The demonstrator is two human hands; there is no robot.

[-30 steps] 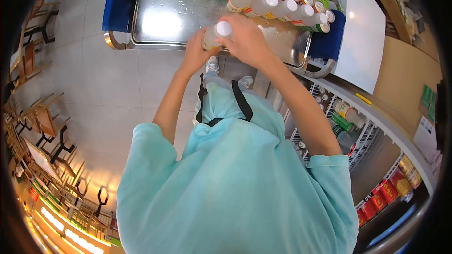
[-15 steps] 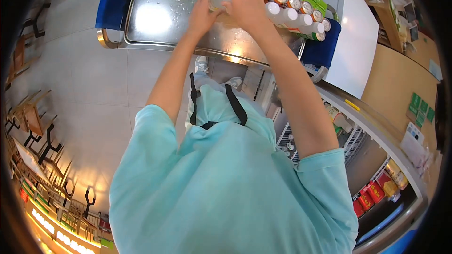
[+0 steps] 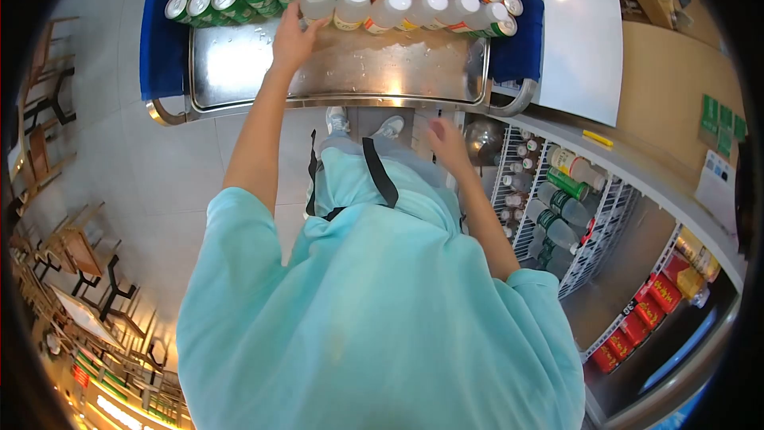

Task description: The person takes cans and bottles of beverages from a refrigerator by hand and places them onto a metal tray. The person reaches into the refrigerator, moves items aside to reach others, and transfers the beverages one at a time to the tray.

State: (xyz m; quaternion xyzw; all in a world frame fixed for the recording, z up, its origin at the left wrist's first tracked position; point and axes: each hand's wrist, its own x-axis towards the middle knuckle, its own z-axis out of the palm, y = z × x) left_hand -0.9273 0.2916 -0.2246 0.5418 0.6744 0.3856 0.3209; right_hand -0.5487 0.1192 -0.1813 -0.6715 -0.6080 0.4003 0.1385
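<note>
My left hand (image 3: 293,41) is at the left end of a row of white-capped bottles, its fingers and thumb closed around the lower part of the end bottle (image 3: 317,1). The bottles stand upright along the front of rows of cans on a metal tray (image 3: 334,64). Green cans (image 3: 227,1) stand just left of my left hand. My right hand (image 3: 447,145) is in the air below the tray's front edge, left of the cooler shelves, with nothing visible in it and its fingers loosely apart.
At the right, an open cooler holds bottles (image 3: 561,207) on white wire racks (image 3: 585,259) and red packs (image 3: 649,310). A white surface (image 3: 577,40) adjoins the cart. Blue cloth pouches (image 3: 163,40) hang at both cart ends. Wooden chairs (image 3: 79,251) stand at the left.
My right hand has left the bottle and moved down toward the cooler. My left hand stays at the bottle, now standing at the row's left end. The view has shifted, showing more cooler shelves.
</note>
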